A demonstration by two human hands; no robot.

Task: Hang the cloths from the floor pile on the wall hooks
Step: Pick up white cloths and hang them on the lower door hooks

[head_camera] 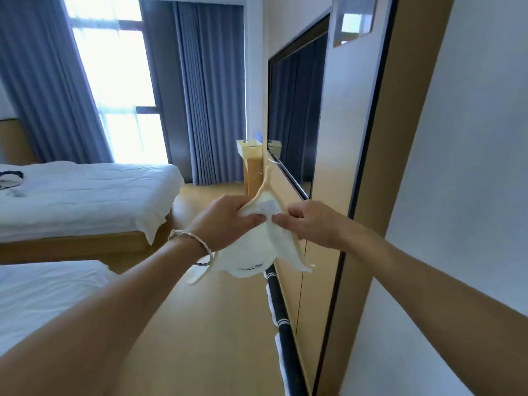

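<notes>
Bright bedroom: white beds point(85, 192) on the left, blue curtains point(211, 95) at the window, a wooden panel point(405, 124) running down the wall on the right. Both hands are up at that wall. The left hand point(228, 221) pinches a bunched fold of the cream cloth point(254, 252). The right hand point(311, 224), just beside it, pinches the opposite edge with its fingers curled in. Between them the thin loop point(267, 181) is drawn taut up to the wall edge. Whether it sits on a hook I can't tell, as it's too small to make out. The rest of the cloth sags below the wrists, above the black rail point(281, 315) where white cloths point(271, 295) hang. The risk, as I judge it: let go before that loop is truly seated and the cloth drops to the floor. Tug harder and the loop could slip off or stretch.
</notes>
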